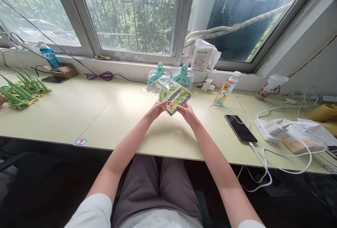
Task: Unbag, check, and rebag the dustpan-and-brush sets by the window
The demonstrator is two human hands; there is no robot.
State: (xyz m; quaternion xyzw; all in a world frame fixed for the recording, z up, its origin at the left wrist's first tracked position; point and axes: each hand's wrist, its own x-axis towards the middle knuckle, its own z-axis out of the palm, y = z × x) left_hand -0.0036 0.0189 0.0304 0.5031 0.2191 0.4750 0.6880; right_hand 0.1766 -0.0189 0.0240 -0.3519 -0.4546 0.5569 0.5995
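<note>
Above the table, both my hands hold a green mini dustpan and brush set [173,96] in clear plastic wrap with a printed label. My left hand [158,109] pinches its lower left edge, and my right hand [187,113] grips the lower right corner. The set is tilted, its handle up and to the left. Behind it, two teal dustpan sets in clear wrap lean against the sill: one on the left [159,69], partly hidden by the held set, and one on the right [184,72].
Right of my hands stand a drink bottle [226,88], a phone [240,128] on a white cable, a power strip [267,131] and a cup [271,87]. Green spiky plastic parts [22,89] lie far left, beside another person's hand [2,100]. A wrapped tissue pack [201,59] sits on the sill.
</note>
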